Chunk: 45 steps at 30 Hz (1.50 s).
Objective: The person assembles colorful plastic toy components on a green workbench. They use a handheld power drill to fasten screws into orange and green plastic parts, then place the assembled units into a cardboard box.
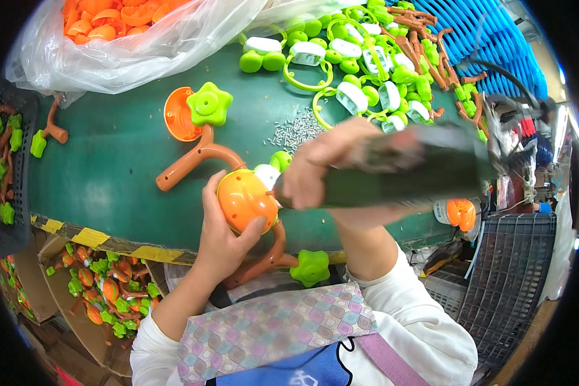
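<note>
My left hand [224, 235] grips a round orange plastic toy body [243, 201], thumb across its front. A brown branch-shaped piece [275, 248] sticks out below it toward a green star-shaped piece [311, 267]. A white and green part shows at its right side. Closed round a dark power screwdriver [405, 177], blurred by motion, my right hand [318, 167] holds it nearly level, its tip end at the orange body's right side. Whether the tip touches a screw, I cannot tell. Above lies a brown forked branch [202, 156] with a green star [210, 104], beside an orange half shell [179, 116].
Small screws [294, 130] lie scattered on the green table [109, 154]. Green and white ring parts [347, 58] pile up behind. A plastic bag [161, 55] holds orange shells. A box of assembled toys [112, 289] stands below left; a grey crate [508, 276] is at right.
</note>
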Tool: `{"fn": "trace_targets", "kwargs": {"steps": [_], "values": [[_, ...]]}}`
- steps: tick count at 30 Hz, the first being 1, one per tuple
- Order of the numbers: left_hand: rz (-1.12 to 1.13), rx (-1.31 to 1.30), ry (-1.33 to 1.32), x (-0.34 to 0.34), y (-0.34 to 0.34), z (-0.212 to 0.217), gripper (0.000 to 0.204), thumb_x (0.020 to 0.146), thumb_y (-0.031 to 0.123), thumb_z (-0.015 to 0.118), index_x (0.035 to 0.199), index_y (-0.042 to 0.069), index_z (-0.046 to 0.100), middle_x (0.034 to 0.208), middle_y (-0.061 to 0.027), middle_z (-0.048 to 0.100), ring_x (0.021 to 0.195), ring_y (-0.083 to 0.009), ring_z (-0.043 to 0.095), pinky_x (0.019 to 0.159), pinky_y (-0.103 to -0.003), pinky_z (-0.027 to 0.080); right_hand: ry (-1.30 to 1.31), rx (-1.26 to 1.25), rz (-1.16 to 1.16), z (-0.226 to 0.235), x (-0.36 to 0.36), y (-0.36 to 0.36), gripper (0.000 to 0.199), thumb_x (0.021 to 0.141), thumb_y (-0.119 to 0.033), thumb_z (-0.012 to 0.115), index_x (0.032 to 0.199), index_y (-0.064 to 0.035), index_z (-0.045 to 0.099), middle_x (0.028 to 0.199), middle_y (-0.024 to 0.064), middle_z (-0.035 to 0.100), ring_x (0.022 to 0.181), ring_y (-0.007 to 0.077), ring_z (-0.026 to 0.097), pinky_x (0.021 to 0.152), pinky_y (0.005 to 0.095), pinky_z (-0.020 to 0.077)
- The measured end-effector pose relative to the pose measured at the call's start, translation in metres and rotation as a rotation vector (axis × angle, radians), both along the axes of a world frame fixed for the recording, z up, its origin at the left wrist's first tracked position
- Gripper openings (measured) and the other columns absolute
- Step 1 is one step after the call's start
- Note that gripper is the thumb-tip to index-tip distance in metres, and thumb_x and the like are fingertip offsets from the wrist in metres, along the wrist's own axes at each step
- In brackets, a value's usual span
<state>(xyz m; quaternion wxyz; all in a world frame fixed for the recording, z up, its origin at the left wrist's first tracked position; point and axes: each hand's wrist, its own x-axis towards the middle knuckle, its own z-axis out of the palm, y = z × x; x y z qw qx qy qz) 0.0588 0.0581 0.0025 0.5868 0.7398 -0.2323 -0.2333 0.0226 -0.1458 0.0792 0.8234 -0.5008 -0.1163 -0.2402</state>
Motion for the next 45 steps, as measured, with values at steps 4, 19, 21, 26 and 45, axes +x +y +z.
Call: {"fn": "trace_targets", "kwargs": {"steps": [4,19,21,26,45], "values": [[0.009,0.005,-0.008,0.001,0.003,0.001,0.088,0.083,0.023,0.079,0.150,-0.001,0.026,0.141,-0.0232,0.043,0.125,-0.0333,0.054,0.106,-0.043,0.045,-0.212,-0.078,-0.062,0.012,0.012,-0.019,0.112,0.074,-0.098,0.040,0.119,0.0034,0.056,0.071,0.0117,0.062,0.064,0.0239,0.062,0.062,0.0393,0.0521],[0.150,0.017,-0.598,0.028,0.002,0.015,0.055,0.076,0.019,0.082,0.126,0.005,0.063,0.117,-0.0126,0.060,0.113,-0.0319,0.053,0.101,-0.043,0.040,-0.336,-0.017,0.030,-0.004,0.039,-0.031,0.111,0.079,-0.096,0.037,0.136,-0.0022,0.053,0.088,0.0104,0.063,0.077,0.0230,0.062,0.075,0.0409,0.0497],[0.138,0.048,-0.708,0.038,-0.003,0.030,0.042,0.076,0.017,0.083,0.116,0.009,0.071,0.108,-0.0067,0.063,0.107,-0.0283,0.053,0.096,-0.040,0.039,-0.282,-0.004,0.099,0.017,0.029,-0.022,0.106,0.083,-0.091,0.040,0.140,-0.0029,0.051,0.086,0.0084,0.063,0.076,0.0219,0.062,0.074,0.0402,0.0498],[0.089,-0.039,-0.722,0.044,0.005,0.031,0.025,0.075,0.010,0.083,0.099,0.014,0.077,0.098,-0.0012,0.064,0.102,-0.0252,0.054,0.094,-0.038,0.039,-0.246,-0.045,0.175,0.035,0.014,-0.005,0.093,0.090,-0.081,0.047,0.141,-0.0036,0.049,0.084,0.0063,0.063,0.075,0.0212,0.063,0.072,0.0387,0.0515],[0.048,-0.087,-0.177,0.002,0.000,-0.011,0.121,0.064,0.035,0.096,0.154,0.000,0.023,0.147,-0.0204,0.035,0.139,-0.0350,0.039,0.116,-0.043,0.036,0.141,-0.235,0.167,0.044,0.003,0.035,0.088,0.083,-0.085,0.053,0.102,0.0009,0.058,0.070,0.0118,0.064,0.064,0.0246,0.064,0.064,0.0383,0.0552]]}}
